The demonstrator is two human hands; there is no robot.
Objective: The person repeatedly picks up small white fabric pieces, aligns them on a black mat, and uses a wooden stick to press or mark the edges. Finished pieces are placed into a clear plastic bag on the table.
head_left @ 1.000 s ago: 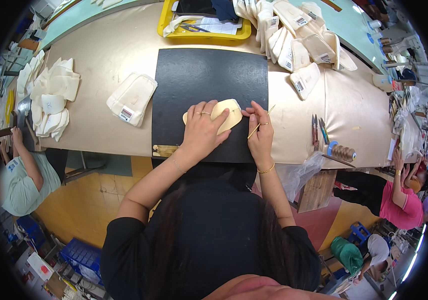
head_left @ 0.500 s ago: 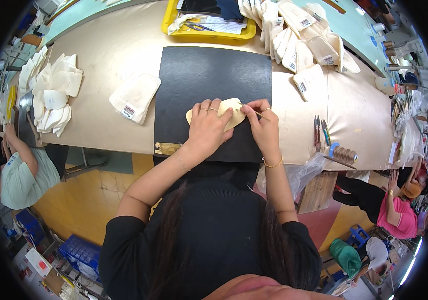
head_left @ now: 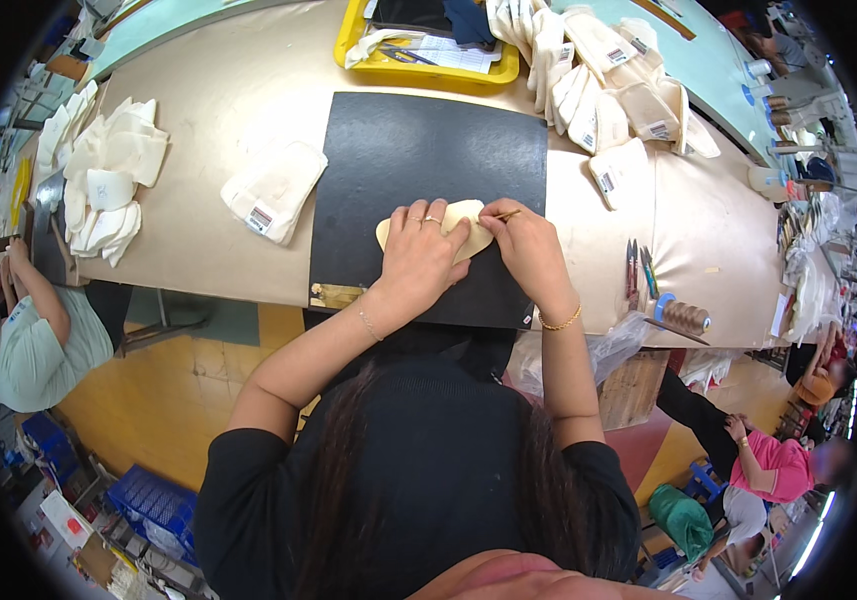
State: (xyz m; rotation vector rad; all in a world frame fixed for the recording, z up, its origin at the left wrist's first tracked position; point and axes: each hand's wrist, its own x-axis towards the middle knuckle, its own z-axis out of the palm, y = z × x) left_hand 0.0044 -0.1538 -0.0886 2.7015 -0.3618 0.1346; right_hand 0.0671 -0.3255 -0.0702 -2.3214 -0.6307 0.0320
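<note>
On the black mat (head_left: pixel 428 150) lies a small cream, rounded pad-like piece (head_left: pixel 464 209). My left hand (head_left: pixel 420 255) rests over it, holding it down with fingers along its far side and the thumb on its surface. At the piece's right end my right hand (head_left: pixel 531 252) pinches a thin, brass-coloured stick-like tool (head_left: pixel 507 214). The tool's tip is hidden by my fingers, so whether it touches the piece I cannot tell. A small stack of cream pieces (head_left: pixel 275 190) with a label sits left of the mat.
Many cream pieces (head_left: pixel 608 100) pile up at the far right, others (head_left: pixel 113 190) at the left. A yellow tray (head_left: pixel 428 70) stands beyond the mat. Snips (head_left: pixel 631 275) and a brown thread spool (head_left: pixel 683 315) lie at right. Co-workers sit left (head_left: pixel 43 340) and right (head_left: pixel 778 465).
My right hand has turned, and the tool now points up and right instead of down and right. My left hand stays on the cream piece. The pink-clad co-worker's arms have lowered.
</note>
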